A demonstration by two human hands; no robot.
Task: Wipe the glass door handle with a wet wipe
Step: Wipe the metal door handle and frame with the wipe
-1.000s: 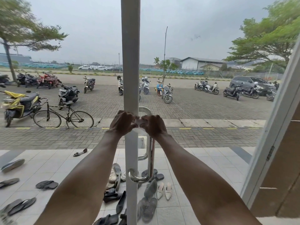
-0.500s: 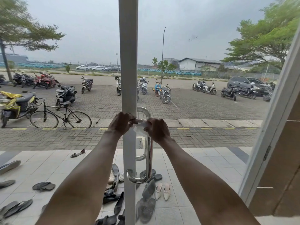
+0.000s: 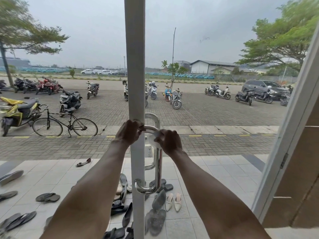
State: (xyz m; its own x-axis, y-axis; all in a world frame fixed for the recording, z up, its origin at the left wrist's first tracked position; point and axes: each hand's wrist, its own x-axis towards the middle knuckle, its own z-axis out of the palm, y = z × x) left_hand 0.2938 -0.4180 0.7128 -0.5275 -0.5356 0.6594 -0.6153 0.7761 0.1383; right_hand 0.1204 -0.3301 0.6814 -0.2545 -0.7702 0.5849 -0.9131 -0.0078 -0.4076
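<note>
Head camera looks straight at a white door frame (image 3: 134, 66) that runs top to bottom through the middle of the view, with glass (image 3: 215, 118) on either side of it. The chrome door handle (image 3: 158, 169) is a tall loop fixed to the right edge of that frame. Its lower end curves back into the frame low down and its upper arm bends over at about the level of the hands. A second chrome loop shows just behind it, through the glass.

The left hand (image 3: 128, 132) lies against the frame with its fingers curled, gripping the upper arm of the handle right where it leaves the frame. The right hand (image 3: 170, 141) is just beside it on the outer bend of the handle, fingers closed round a white wet wipe (image 3: 153, 139), which is pressed onto the chrome at the top of the upright bar. Both forearms reach up from the bottom corners of the view.

Beyond the glass, sandals and shoes (image 3: 157, 221) lie scattered on a tiled floor (image 3: 215, 178). A bicycle (image 3: 64, 125) and parked motorbikes (image 3: 69, 101) stand on the paving farther out.
</note>
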